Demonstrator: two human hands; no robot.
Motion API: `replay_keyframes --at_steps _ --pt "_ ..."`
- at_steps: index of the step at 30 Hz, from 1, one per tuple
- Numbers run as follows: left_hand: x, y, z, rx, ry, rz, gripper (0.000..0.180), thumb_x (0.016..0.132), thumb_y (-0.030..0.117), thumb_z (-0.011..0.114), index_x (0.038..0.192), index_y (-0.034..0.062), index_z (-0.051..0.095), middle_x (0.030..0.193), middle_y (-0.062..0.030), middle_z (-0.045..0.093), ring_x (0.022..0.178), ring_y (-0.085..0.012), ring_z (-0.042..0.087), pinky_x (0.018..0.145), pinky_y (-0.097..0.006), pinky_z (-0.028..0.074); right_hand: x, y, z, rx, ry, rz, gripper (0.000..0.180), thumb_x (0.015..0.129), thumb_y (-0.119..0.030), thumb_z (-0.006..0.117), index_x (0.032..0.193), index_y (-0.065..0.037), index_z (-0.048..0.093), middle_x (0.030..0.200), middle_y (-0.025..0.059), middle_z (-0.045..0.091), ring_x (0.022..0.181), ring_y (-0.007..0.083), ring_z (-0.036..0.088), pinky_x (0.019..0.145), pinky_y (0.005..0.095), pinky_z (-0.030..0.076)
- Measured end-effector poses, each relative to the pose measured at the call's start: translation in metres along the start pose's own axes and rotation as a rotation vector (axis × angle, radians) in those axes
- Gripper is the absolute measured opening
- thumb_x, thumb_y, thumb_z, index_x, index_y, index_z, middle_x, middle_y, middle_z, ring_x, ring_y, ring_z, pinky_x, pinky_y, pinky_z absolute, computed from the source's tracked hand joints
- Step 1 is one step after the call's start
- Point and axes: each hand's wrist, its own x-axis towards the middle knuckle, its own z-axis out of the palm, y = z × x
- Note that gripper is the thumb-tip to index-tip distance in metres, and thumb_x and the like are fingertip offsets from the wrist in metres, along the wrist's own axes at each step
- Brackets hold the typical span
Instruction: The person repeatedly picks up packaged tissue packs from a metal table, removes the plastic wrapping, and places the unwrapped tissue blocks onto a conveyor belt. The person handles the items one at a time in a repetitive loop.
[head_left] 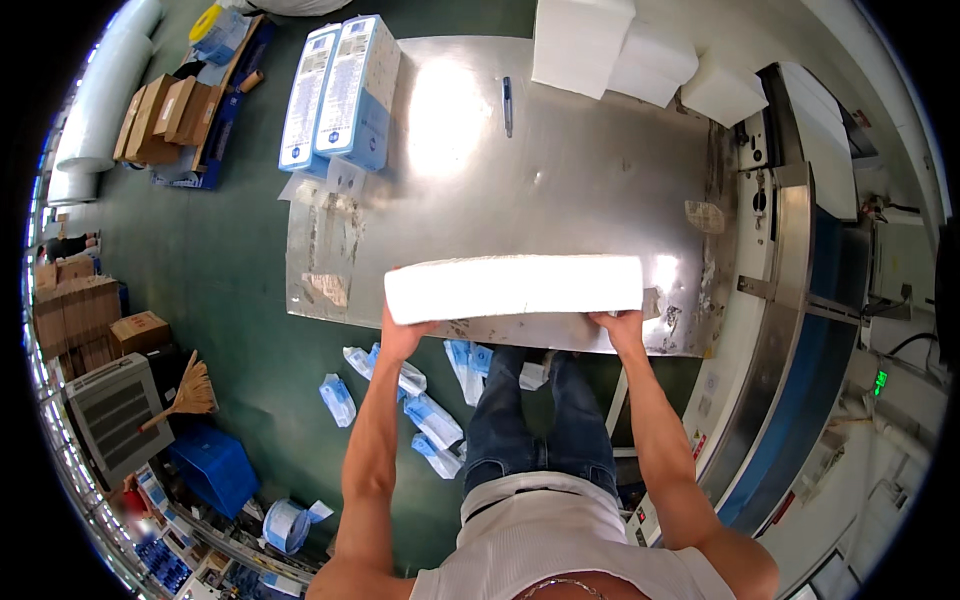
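Observation:
A long white block (515, 286), perhaps a pressed stack of sheets, spans the space between my hands at the near edge of the metal table (470, 210). My left hand (404, 336) is closed on its left end, thumb underneath along the near side. At the right end my right hand (622, 328) grips the lower corner, its fingers partly hidden. I cannot tell whether the block touches the tabletop. Two tall blue-and-white packs (352, 95) stand at the table's far left corner. A blue pen (508, 107) lies toward the far side.
More white blocks (583, 45) stand at the far right. A machine with a blue conveyor belt (775, 420) runs along the right. Crumpled blue-and-white wrappers (432, 420) litter the floor near my legs. Left are a broom (190, 390), a blue bin (212, 470) and cartons (80, 315).

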Motion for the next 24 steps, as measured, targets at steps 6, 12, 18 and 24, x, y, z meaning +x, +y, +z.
replay_keyframes --at_steps 6,12,18,24 --pt "0.0 -0.032 0.013 0.134 0.044 -0.06 0.062 0.067 -0.005 0.088 0.124 -0.0012 0.065 0.115 -0.008 0.072 0.107 -0.019 0.067 0.094 -0.034 0.054 -0.002 0.006 0.029 -0.021 -0.054 0.142 0.058 0.067 0.007 0.082 0.121 0.001 0.063 0.117 0.0097 0.07 0.11 0.0206 0.065 0.097 0.0357 0.052" --pt "0.003 0.037 0.005 0.03 -0.123 -0.099 0.068 0.076 0.004 0.086 0.137 0.0005 0.055 0.125 -0.01 0.068 0.113 -0.0217 0.066 0.095 -0.037 0.054 -0.007 -0.132 0.035 -0.537 -0.098 -0.027 0.078 0.079 -0.023 0.087 0.141 0.004 0.048 0.129 0.0177 0.066 0.121 0.0281 0.062 0.107 0.0398 0.047" --pt "0.058 0.042 -0.002 0.385 -0.322 -0.61 0.064 0.088 0.041 0.078 0.14 0.0106 0.055 0.12 -0.0112 0.071 0.097 -0.026 0.071 0.067 -0.048 0.057 0.053 -0.079 0.008 -0.484 -0.382 0.255 0.087 0.083 -0.032 0.084 0.146 0.01 0.04 0.142 0.0239 0.057 0.131 0.0328 0.057 0.11 0.0389 0.044" --pt "0.056 0.029 -0.004 0.178 -0.135 -0.554 0.057 0.092 0.031 0.077 0.137 0.0008 0.058 0.122 -0.0125 0.07 0.106 -0.0251 0.068 0.084 -0.042 0.055 0.048 -0.108 0.019 -0.262 -0.349 0.201 0.083 0.082 -0.025 0.085 0.146 0.005 0.042 0.138 0.0207 0.059 0.128 0.0296 0.058 0.11 0.0386 0.045"
